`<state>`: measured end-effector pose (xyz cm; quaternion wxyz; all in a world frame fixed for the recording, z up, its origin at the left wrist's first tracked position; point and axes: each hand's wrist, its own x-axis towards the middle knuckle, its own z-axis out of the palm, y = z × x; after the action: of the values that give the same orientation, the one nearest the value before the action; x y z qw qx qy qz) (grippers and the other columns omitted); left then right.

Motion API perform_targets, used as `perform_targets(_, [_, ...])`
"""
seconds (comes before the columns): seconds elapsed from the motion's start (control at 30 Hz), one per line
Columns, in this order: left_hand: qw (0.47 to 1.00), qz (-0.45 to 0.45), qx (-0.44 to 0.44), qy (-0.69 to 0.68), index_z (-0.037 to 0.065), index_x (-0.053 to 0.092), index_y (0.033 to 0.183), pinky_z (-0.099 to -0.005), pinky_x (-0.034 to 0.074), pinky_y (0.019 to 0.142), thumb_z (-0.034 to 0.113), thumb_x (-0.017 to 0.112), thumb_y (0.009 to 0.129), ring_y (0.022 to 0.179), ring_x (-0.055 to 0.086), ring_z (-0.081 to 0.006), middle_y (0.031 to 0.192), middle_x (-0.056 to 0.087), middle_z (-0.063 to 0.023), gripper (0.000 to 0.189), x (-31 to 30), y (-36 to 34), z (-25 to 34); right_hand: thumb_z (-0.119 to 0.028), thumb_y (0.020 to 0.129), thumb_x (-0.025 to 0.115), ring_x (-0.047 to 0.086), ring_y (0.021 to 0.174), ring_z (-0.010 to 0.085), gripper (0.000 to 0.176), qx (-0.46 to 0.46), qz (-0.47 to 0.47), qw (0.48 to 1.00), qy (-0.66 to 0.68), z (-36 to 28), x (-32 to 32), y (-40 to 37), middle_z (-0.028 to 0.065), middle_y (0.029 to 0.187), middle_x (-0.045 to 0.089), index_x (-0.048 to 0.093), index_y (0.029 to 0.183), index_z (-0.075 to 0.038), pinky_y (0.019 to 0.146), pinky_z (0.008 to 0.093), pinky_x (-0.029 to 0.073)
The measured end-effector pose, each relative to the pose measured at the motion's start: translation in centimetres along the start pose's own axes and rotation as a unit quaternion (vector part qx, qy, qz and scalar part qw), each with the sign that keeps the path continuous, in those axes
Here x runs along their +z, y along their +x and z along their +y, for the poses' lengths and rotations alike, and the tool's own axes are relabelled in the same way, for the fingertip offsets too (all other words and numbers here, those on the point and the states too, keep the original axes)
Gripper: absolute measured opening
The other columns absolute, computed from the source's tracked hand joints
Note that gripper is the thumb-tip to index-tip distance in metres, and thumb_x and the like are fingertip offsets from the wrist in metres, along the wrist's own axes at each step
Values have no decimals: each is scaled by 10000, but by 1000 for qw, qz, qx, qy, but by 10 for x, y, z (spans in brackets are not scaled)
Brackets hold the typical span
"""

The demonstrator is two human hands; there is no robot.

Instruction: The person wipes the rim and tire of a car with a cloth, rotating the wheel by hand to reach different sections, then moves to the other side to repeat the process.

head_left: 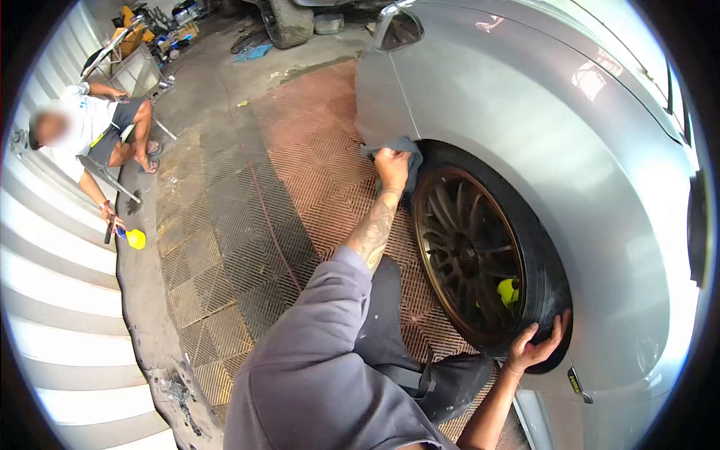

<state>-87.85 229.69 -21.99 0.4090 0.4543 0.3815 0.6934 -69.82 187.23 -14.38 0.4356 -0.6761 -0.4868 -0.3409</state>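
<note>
My left hand (pixel 393 166) is closed on a dark grey cloth (pixel 410 150), pressed at the edge of the silver fender (pixel 480 97) by the top of the tyre. The black tyre (pixel 551 289) surrounds a bronze multi-spoke wheel (pixel 463 251). Through the spokes shows a bright yellow-green brake caliper (pixel 508 291). At the other end of the tyre, my right hand (pixel 538 345) rests with its fingers spread against the rubber, holding nothing visible. Just beyond it, a small dark badge (pixel 577 384) is fixed to the bodywork.
Ribbed floor tiles (pixel 225 240) lie beside the car. At left, a person (pixel 97 124) sits on a chair against a corrugated wall (pixel 67 300), holding a yellow and blue object (pixel 133 238). Assorted items (pixel 165 34) and another vehicle's tyre (pixel 287 22) are at the back.
</note>
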Motion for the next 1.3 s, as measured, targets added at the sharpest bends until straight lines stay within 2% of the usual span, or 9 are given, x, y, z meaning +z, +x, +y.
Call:
perform_targets(0.23, [981, -157, 113, 1, -60, 624, 800, -334, 492, 679, 5, 645, 748, 703, 630, -167, 738, 664, -149, 86, 25, -38, 13, -150, 892, 548, 517, 1192, 427, 358, -7, -5, 1000, -23, 2, 0, -2, 301, 1277, 524, 497, 1176, 63, 1046, 477, 368])
perform_targets(0.57, [958, -188, -41, 215, -84, 588, 744, -382, 478, 584, 32, 611, 753, 626, 649, -325, 702, 608, -254, 119, 29, -55, 41, -168, 910, 526, 497, 1219, 410, 384, -17, -9, 999, -32, 2, 0, -2, 278, 1309, 508, 467, 1222, 47, 1070, 480, 342])
perform_targets(0.6, [983, -149, 77, 71, -94, 526, 668, -364, 411, 492, 54, 627, 754, 521, 483, -121, 529, 485, -164, 199, 35, -64, 49, -170, 911, 523, 497, 1218, 410, 385, -17, -10, 999, -36, 3, 0, -3, 277, 1308, 509, 465, 1226, 44, 1069, 480, 343])
perform_targets(0.63, [983, -150, 74, 70, -94, 526, 668, -364, 411, 492, 54, 627, 754, 521, 483, -121, 529, 485, -164, 199, 35, -63, 46, -170, 911, 523, 497, 1218, 410, 385, -17, -12, 999, -38, 2, 0, -3, 277, 1308, 509, 465, 1226, 44, 1069, 480, 343])
perform_targets(0.7, [979, -144, 16, 146, -68, 614, 864, -394, 483, 654, 83, 638, 795, 768, 664, -362, 800, 627, -273, 168, 31, -61, 23, -169, 910, 524, 500, 1215, 412, 379, -7, -11, 999, -33, 2, 0, -3, 279, 1309, 507, 472, 1218, 47, 1068, 479, 346])
perform_targets(0.9, [979, -176, 64, 80, -50, 617, 976, -370, 486, 699, 11, 624, 788, 834, 662, -337, 901, 658, -240, 197, -6, -63, -64, -179, 900, 542, 499, 1209, 428, 388, -12, -9, 1000, -26, 4, 0, -4, 304, 1301, 498, 474, 1200, 58, 1051, 487, 358])
perform_targets(1.1, [975, -96, -75, 184, -33, 606, 768, -381, 489, 635, 119, 676, 770, 698, 634, -261, 773, 663, -188, 167, 21, -63, -26, -187, 941, 549, 498, 1225, 392, 391, -17, -26, 999, -19, 22, -3, -16, 271, 1316, 503, 494, 1222, 79, 1071, 473, 347])
perform_targets(1.2, [955, -84, -108, 264, 4, 696, 970, -410, 515, 752, 238, 747, 761, 851, 672, -324, 902, 695, -192, 317, 13, -79, -111, -258, 964, 531, 489, 1225, 392, 442, -32, -8, 999, 10, 19, 3, -14, 272, 1311, 499, 482, 1244, 81, 1052, 483, 371])
perform_targets(1.3, [936, -198, -206, 206, 5, 663, 1092, -393, 499, 830, 265, 674, 826, 953, 654, -302, 1038, 685, -188, 373, 0, -67, -35, -277, 900, 641, 540, 1142, 328, 508, 59, 45, 993, 90, -4, 7, -11, 221, 1266, 518, 496, 1260, 50, 960, 433, 446])
